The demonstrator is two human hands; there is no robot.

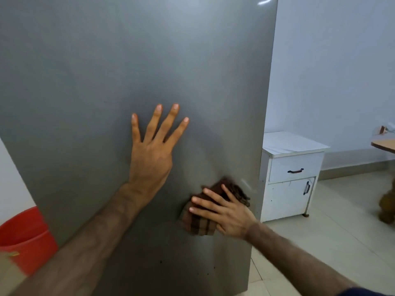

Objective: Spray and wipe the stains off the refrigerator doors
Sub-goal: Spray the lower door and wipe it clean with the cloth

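- Head view: the grey refrigerator door (106,82) fills most of what I see, running from 9 o'clock across to about 2 o'clock.
- My left hand (149,159) lies flat on the door near the centre, fingers straight and spread apart, holding nothing.
- My right hand (222,212) is at about 5 o'clock from the left one, near the door's right edge; its fingers lie nearly straight over a brown checked cloth (201,225) and press it against the door.
- The cloth is bunched, and shows above and below my fingers.
- A few small dark specks (160,262) sit on the door below the cloth, towards 6 o'clock.
- A red bucket (25,238) stands at 8 o'clock beside the door's left edge; I cannot see what it contains.
- A white cabinet (292,178) with a drawer and a small door, both closed, stands at 3 o'clock on the tiled floor (331,242), just beside the refrigerator.
- A wooden counter (384,144) edge shows at the far right.
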